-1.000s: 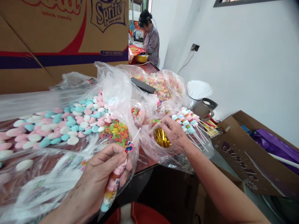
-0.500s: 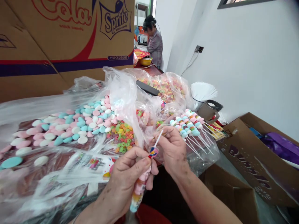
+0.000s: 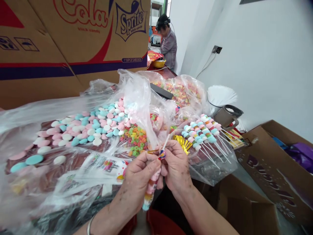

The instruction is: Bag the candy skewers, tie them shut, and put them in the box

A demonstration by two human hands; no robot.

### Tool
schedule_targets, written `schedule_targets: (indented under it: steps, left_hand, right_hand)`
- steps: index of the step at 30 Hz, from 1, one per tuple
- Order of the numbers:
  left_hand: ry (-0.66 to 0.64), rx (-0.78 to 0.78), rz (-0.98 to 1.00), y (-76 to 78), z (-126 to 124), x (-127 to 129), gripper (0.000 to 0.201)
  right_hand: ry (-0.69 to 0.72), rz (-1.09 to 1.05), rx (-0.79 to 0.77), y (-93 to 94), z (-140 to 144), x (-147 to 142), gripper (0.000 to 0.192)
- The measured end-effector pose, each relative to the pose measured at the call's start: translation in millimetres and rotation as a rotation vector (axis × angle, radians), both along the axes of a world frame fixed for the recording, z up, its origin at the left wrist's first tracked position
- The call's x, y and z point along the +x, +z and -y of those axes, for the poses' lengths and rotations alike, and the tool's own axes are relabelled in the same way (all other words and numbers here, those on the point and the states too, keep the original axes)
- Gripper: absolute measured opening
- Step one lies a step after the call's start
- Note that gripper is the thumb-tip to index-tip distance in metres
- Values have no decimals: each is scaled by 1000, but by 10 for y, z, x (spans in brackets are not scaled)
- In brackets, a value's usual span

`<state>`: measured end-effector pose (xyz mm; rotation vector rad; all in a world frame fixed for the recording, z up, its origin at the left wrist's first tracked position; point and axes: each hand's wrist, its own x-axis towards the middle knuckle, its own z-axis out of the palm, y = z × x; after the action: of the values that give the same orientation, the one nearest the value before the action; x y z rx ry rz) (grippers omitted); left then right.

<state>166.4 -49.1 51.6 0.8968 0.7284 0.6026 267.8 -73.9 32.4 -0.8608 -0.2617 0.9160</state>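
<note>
My left hand [image 3: 144,169] is closed around a wrapped marshmallow candy skewer [image 3: 152,187], which hangs tilted with its blue end down. Its white stick [image 3: 167,141] pokes up out of the gathered wrapper neck [image 3: 161,154]. Across that neck runs a thin gold twist tie [image 3: 153,151]. My right hand [image 3: 178,163] is closed at the neck, pinching the tie; its fingertips are partly hidden. Just beyond the right hand lies a bunch of gold twist ties [image 3: 183,143]. Several unwrapped candy skewers [image 3: 201,130] rest to the right of it.
Loose pastel marshmallows [image 3: 83,129] and ring gummies [image 3: 134,138] cover the left and middle of the table. Behind are a clear plastic bag [image 3: 135,94], a large carton [image 3: 80,49] and a person [image 3: 168,45]. A mug [image 3: 227,116] and an open box [image 3: 266,163] stand at right.
My right hand has come down and in to the wrapper neck, bringing the gold tie across it. The bunch of gold ties now shows beyond it. The view has shifted slightly left.
</note>
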Motion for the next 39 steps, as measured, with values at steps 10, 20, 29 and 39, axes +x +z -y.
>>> schedule_targets:
  steps: [10,20,29,39]
  left_hand:
    - [175,97,-75,-4,-85,11,24]
    - [-87,-10,-310,101,-398,-32,20]
    - [-736,-8,-453,192,-683,-111,8]
    - [-785,243,-600,216,-703,-102,12]
  right_hand:
    - [161,53,5,-94,85,-82,11]
    - [-103,2024,5,-54,186,283,30]
    - [460,2029,418,167,143,546,29]
    - [409,2161,219,307,240,410,20]
